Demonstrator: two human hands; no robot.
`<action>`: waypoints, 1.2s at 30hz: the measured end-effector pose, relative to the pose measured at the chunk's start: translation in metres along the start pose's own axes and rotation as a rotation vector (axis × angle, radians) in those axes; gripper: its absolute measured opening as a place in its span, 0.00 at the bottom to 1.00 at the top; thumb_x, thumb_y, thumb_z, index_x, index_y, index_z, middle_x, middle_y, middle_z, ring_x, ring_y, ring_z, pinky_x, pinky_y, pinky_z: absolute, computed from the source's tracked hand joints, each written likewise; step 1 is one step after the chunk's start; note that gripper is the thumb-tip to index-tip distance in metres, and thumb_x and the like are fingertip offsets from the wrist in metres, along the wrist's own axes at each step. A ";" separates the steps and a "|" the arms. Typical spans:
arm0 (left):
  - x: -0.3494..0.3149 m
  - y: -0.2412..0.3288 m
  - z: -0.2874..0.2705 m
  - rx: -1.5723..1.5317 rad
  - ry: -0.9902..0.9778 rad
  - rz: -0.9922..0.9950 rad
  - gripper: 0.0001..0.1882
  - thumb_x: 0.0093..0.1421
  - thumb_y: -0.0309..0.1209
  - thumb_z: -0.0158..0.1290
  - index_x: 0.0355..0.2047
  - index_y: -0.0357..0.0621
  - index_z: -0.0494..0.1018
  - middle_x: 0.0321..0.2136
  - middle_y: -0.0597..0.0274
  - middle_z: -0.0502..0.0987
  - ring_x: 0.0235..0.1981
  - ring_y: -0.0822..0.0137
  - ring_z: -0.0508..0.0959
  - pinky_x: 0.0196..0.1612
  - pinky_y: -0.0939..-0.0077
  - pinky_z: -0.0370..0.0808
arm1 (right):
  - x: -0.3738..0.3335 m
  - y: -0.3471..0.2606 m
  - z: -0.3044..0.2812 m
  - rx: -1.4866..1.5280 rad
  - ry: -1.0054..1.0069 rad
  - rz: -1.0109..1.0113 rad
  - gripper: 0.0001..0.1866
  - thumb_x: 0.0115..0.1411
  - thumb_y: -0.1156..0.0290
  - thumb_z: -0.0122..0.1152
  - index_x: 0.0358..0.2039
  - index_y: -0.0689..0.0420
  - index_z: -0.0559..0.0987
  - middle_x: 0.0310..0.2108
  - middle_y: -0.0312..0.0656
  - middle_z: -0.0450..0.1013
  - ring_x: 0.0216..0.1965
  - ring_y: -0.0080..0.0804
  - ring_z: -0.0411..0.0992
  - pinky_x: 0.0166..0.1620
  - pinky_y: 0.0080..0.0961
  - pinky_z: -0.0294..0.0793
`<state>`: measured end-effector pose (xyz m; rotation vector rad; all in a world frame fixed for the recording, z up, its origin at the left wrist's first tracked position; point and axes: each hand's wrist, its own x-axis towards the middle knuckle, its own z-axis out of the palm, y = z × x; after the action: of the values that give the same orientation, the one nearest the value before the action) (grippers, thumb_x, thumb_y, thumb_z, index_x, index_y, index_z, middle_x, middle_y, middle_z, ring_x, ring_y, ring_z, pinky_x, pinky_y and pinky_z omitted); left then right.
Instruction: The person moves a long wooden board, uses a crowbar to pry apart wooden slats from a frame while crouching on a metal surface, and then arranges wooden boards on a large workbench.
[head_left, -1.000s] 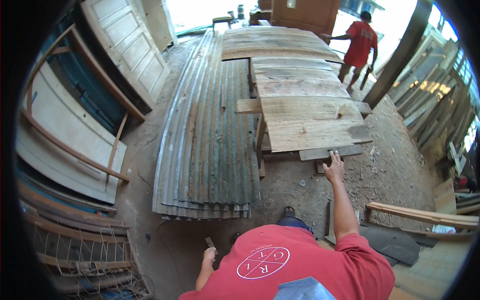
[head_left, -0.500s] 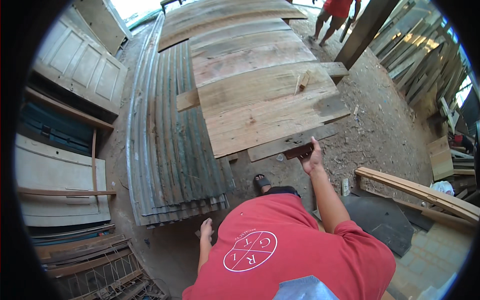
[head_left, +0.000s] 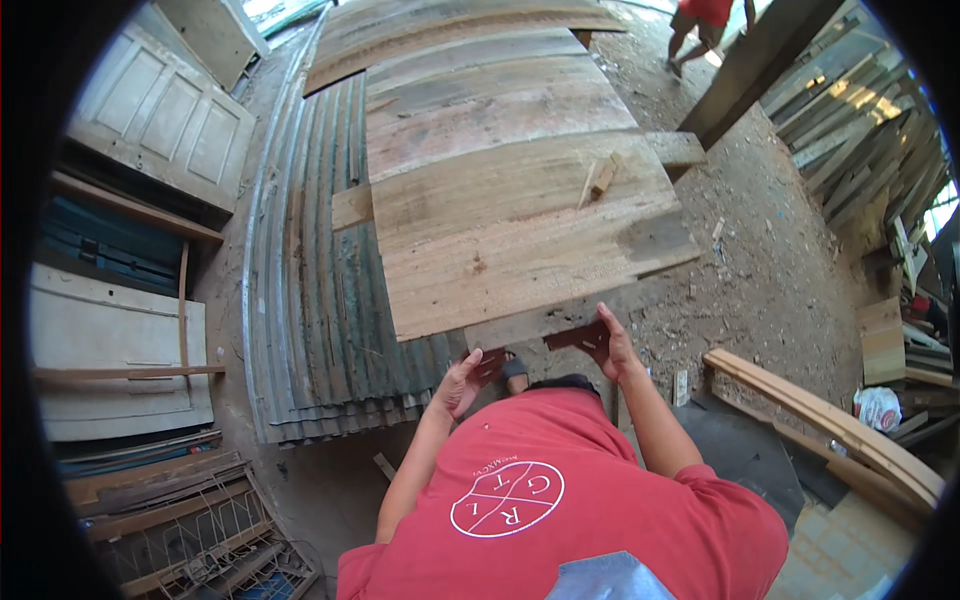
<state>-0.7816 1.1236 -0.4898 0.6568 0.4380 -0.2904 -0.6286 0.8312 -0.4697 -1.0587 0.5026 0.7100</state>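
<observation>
through my remote feed i find a short grey board [head_left: 560, 317] at the near edge of the broad pale planks [head_left: 500, 245], the left hand [head_left: 462, 384] by its left end and the right hand [head_left: 617, 352] toward its right, thumbs uppermost and fingers running into shadow below, so i cannot tell whether either set grips it. on the planks i note a small wood block [head_left: 604, 176], and to their left, stacked corrugated sheets [head_left: 300, 335]. farther out i record another person's legs [head_left: 693, 38], left of a wooden post [head_left: 760, 75].

Planks [head_left: 500, 200] are grained tan, metal sheets [head_left: 325, 300] striped grey-green, the shirt [head_left: 620, 480] red.
</observation>
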 end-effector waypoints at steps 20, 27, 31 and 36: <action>0.007 0.009 0.026 -0.186 0.250 0.216 0.18 0.65 0.36 0.60 0.47 0.35 0.75 0.43 0.52 0.82 0.44 0.58 0.83 0.53 0.61 0.80 | -0.027 -0.007 0.069 -0.110 -0.008 -0.056 0.44 0.60 0.38 0.61 0.58 0.68 0.71 0.47 0.55 0.78 0.45 0.47 0.81 0.52 0.41 0.81; -0.017 0.047 0.011 -0.072 0.293 0.240 0.21 0.64 0.38 0.61 0.50 0.35 0.74 0.45 0.52 0.82 0.45 0.59 0.83 0.55 0.62 0.79 | -0.027 0.012 0.088 -0.116 -0.065 0.041 0.41 0.59 0.37 0.62 0.55 0.64 0.75 0.45 0.49 0.80 0.42 0.39 0.82 0.46 0.34 0.82; -0.019 0.049 0.004 -0.077 0.291 0.221 0.22 0.64 0.39 0.61 0.51 0.36 0.74 0.47 0.52 0.81 0.48 0.59 0.82 0.57 0.61 0.78 | -0.032 0.016 0.101 -0.082 -0.037 0.029 0.40 0.59 0.36 0.62 0.55 0.62 0.76 0.44 0.48 0.81 0.39 0.36 0.82 0.36 0.30 0.81; -0.014 0.043 -0.004 -0.082 0.286 0.233 0.25 0.64 0.41 0.61 0.53 0.35 0.72 0.48 0.52 0.80 0.48 0.58 0.82 0.56 0.60 0.78 | -0.032 0.019 0.101 -0.177 0.002 -0.024 0.44 0.59 0.33 0.57 0.56 0.64 0.75 0.46 0.50 0.80 0.40 0.39 0.82 0.43 0.32 0.80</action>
<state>-0.7786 1.1598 -0.4632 0.6646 0.6373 0.0446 -0.6602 0.9202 -0.4181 -1.2286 0.4333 0.7423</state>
